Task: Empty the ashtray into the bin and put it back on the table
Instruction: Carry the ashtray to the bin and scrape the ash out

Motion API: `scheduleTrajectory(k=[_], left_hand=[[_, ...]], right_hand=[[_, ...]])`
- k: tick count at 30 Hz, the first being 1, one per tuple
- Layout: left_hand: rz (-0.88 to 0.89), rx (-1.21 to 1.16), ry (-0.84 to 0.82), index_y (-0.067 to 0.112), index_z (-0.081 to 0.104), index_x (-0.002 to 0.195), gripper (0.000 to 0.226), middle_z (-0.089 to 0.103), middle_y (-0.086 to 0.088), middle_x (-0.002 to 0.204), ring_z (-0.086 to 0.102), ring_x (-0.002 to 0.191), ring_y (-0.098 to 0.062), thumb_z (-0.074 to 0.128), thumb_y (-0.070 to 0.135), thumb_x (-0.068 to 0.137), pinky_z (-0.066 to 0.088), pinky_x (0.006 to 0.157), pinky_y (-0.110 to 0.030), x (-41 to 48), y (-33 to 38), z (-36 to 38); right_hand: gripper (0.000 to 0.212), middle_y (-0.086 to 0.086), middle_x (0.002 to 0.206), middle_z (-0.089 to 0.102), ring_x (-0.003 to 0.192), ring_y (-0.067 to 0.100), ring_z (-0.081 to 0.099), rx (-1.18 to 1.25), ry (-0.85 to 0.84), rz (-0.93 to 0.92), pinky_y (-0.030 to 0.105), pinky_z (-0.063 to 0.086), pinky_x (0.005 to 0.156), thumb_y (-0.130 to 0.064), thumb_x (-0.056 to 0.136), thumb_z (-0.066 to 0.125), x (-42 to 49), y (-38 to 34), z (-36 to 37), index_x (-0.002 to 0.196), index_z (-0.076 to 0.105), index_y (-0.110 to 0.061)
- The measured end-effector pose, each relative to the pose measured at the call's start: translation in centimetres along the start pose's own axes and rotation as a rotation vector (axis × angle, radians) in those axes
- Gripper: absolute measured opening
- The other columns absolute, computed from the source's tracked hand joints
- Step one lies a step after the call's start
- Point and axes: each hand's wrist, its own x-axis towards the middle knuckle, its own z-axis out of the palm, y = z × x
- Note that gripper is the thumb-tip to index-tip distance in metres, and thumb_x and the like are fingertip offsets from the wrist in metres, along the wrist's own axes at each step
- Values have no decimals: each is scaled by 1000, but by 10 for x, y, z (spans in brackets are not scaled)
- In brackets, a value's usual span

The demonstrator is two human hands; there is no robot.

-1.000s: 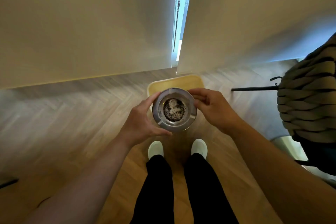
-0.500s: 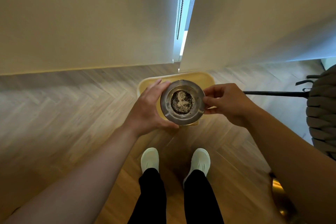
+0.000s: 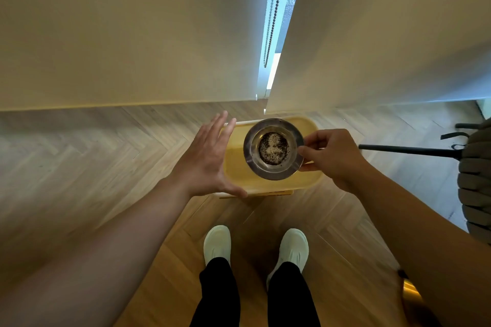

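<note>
A round metal ashtray (image 3: pixel 273 152) with dark ash in its centre hangs level above the yellow bin (image 3: pixel 236 167) on the floor. My right hand (image 3: pixel 332 156) pinches the ashtray's right rim. My left hand (image 3: pixel 207 162) is off the ashtray, fingers spread, with its thumb by the bin's near-left corner. The bin's lid looks closed, though the ashtray hides much of it.
Beige roller blinds (image 3: pixel 132 29) hang to the floor just behind the bin, with a bead chain (image 3: pixel 273 8) in the gap. A chair with a grey woven seat (image 3: pixel 475 183) and black leg (image 3: pixel 409 150) stands to the right. My feet (image 3: pixel 218 244) are close before the bin.
My left hand has let go of the ashtray and opened beside the bin. The ashtray, held only by my right hand, has moved forward over the bin. I have stepped closer.
</note>
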Motion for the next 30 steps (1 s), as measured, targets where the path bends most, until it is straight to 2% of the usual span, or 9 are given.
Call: scheduleTrajectory(k=[5,8,10,13,14,17,19,22,30], left_hand=[[-22,59,-7,14,-6,154,153,-12,-7,163,-17,148,-18,65,89,41,1,121,-43,-8,-9,8],[-28,80,-7,13,-9,153,154,-13,-7,163,-19,148,-17,65,89,42,0,121,-41,-10,-11,13],[-33,84,-8,12,-10,153,155,-13,-7,163,-19,147,-17,66,88,42,-1,120,-39,-9,-11,15],[-41,76,-18,13,-12,153,155,-13,-7,163,-18,148,-17,68,86,42,0,120,-38,-9,-11,15],[-41,76,-21,13,-12,153,155,-13,-7,163,-18,148,-18,68,86,42,0,120,-39,-9,-10,15],[-41,81,-22,12,-12,153,155,-13,-8,163,-16,148,-19,69,85,42,2,121,-40,-9,-9,14],[-43,83,-23,13,-12,152,155,-13,-8,163,-16,148,-19,69,85,42,3,121,-41,-8,-9,14],[-45,80,-27,12,-11,153,156,-13,-8,163,-16,148,-20,70,85,42,3,122,-41,-8,-9,13],[-40,76,-17,10,-10,153,156,-11,-9,163,-14,149,-21,69,86,42,4,122,-42,-9,-9,13]], right_hand=[[13,10,78,69,73,24,73,-51,91,-33,33,62,60,0,82,72,3,5,4,82,67,-12],[14,7,74,68,69,23,72,-75,134,-67,39,63,64,0,82,72,4,7,5,81,67,-13],[11,5,72,69,66,22,71,-143,180,-137,38,63,66,-3,81,73,2,9,8,81,68,-12],[11,-4,69,66,63,9,64,-384,264,-437,16,55,61,-6,79,73,-7,11,15,77,67,-14],[10,-4,70,65,63,9,61,-453,254,-553,17,55,60,-5,79,73,-12,12,19,77,66,-13],[10,9,75,64,67,22,59,-719,182,-843,35,55,56,2,77,72,-23,22,36,80,65,-4],[11,11,77,65,72,25,60,-909,189,-947,32,51,51,1,75,75,-26,31,46,80,66,-4],[10,10,79,67,76,27,62,-979,210,-969,32,50,49,-1,76,76,-26,38,52,78,67,-5],[10,8,75,66,71,25,61,-1004,304,-1031,30,47,46,0,74,77,-22,45,49,77,68,-5]])
